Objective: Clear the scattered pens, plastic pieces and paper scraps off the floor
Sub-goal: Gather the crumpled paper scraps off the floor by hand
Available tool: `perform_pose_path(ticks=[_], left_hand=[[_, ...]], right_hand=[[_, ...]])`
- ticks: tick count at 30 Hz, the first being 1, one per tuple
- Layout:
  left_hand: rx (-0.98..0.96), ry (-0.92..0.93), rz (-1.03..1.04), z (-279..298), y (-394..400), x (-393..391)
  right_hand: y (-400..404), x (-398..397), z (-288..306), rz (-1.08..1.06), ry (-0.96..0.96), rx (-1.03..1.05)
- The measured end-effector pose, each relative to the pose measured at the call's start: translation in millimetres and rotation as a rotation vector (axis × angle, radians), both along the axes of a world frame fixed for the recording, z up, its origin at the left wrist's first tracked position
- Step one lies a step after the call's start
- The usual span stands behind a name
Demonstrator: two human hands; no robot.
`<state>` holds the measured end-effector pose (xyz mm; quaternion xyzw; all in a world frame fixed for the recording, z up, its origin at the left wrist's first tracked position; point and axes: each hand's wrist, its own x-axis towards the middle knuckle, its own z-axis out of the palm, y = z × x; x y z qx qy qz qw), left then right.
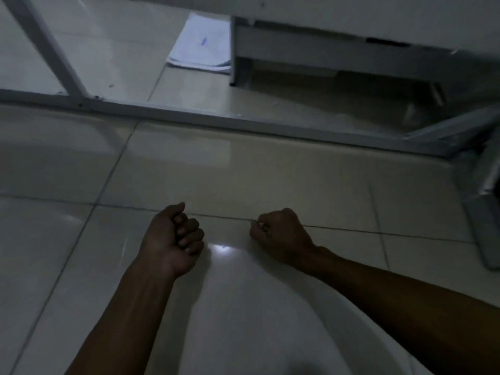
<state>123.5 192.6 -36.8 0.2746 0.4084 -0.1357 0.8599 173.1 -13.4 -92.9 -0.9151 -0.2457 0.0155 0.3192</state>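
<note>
Both my hands hover low over the pale tiled floor (270,171) in dim light. My left hand (173,236) is curled into a fist, and nothing shows inside it. To its right, my right hand (281,234) is also curled, its thumb and fingertips pinching a small pale piece (263,226) that is too small to identify. No pens or other scraps show on the tiles around the hands. A stack of white paper sheets (200,44) with a blue mark lies on the floor farther back, under the furniture.
A grey metal frame bar (216,117) runs across the floor beyond my hands, with a slanted leg (48,47) at the upper left. A white cabinet (324,50) stands at the back right. A grey metal base (481,190) sits at the right edge.
</note>
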Motion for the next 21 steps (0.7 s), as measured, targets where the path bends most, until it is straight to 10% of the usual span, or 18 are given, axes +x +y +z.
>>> perform_pose_path(ticks=[21], left_hand=[[0.489,-0.41,-0.9,180,-481,150]], right_hand=[[-447,33,229,-0.963,-0.286,0.276]])
